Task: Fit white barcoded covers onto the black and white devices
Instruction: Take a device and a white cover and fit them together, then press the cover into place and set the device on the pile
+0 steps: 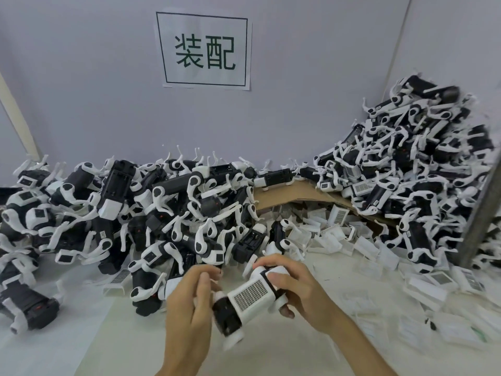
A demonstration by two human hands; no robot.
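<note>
Blur smears your left hand (189, 302) in the lower centre of the frame, yet its fingers show curled round the black lower-left end of the device (225, 313). Your right hand (295, 289) grips the upper-right end with the thumb pressed on top. It hides that end, so you cannot see how it finishes. The bottom edge cuts off both forearms.

You hold the device over the white table (108, 335). Its long axis runs from lower left to upper right, and the white cover (252, 291) sits on its middle, barcode facing up at you. Whether the cover is fully seated is hard to make out.

Behind, the left heap (135, 213) of devices fills the middle left and the taller right heap (420, 172) climbs the right side. Between them, loose covers (339, 234) lie partly buried under a cardboard sheet (284, 191). A sign (204, 48) hangs at upper centre.
</note>
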